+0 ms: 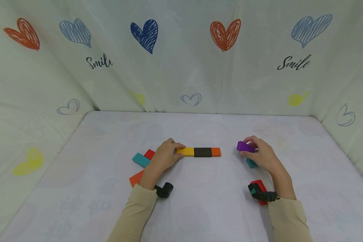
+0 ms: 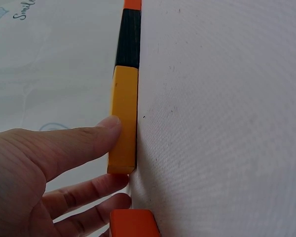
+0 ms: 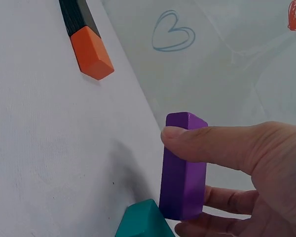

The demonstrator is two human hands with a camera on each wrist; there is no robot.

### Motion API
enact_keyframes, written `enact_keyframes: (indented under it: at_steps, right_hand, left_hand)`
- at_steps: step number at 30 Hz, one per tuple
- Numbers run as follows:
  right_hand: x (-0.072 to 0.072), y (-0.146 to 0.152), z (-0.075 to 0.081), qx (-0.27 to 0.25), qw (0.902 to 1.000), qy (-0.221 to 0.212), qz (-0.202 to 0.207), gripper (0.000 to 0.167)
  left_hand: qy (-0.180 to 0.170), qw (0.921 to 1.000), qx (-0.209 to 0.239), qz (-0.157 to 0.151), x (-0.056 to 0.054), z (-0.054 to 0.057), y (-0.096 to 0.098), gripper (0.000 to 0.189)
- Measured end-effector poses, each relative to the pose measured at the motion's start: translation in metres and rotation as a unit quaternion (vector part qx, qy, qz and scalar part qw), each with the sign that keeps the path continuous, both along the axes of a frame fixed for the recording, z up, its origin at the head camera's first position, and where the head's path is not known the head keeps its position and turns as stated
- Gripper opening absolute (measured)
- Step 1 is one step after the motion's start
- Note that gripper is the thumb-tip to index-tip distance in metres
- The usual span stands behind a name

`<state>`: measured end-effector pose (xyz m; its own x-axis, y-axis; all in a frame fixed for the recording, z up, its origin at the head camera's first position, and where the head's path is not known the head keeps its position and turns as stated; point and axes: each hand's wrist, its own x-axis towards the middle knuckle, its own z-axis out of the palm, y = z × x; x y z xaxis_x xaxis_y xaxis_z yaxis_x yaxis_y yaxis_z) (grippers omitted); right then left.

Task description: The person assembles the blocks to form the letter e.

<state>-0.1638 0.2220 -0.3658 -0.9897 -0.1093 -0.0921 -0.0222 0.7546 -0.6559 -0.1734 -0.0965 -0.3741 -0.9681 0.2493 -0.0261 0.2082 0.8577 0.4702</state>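
A yellow block (image 1: 186, 152), a black block (image 1: 202, 152) and an orange block (image 1: 216, 152) lie end to end in a straight row on the table. My left hand (image 1: 166, 155) pinches the yellow block at the row's left end, its thumb (image 2: 108, 127) on one face. To the right of the row, my right hand (image 1: 264, 155) holds a purple block (image 3: 182, 182) between thumb and fingers, raised above the table. Just below it lies a teal block (image 3: 144, 222), partly hidden by the hand in the head view.
Beside my left forearm lie a red block (image 1: 149, 154), a teal block (image 1: 141, 160) and an orange-red block (image 1: 136, 178), partly covered. Another red block (image 1: 259, 185) sits under the right wrist camera. A curtain with printed hearts (image 1: 144, 36) hangs behind the white table (image 1: 199, 208).
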Motion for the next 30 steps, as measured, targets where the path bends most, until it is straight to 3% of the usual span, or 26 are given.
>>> enact_keyframes:
  at_steps: [15,30]
  right_hand:
    - [-0.003,-0.026,0.003,-0.029,0.9963,0.003,-0.081,0.058]
    - [-0.021,-0.054,0.004,-0.037,0.9956,-0.011,-0.085,0.063]
  left_hand:
    - [-0.016,0.9998,-0.003,0.01,0.0,-0.001,0.001,0.033]
    - [-0.006,1.0,0.001,0.004,0.0,-0.002,0.0,0.032]
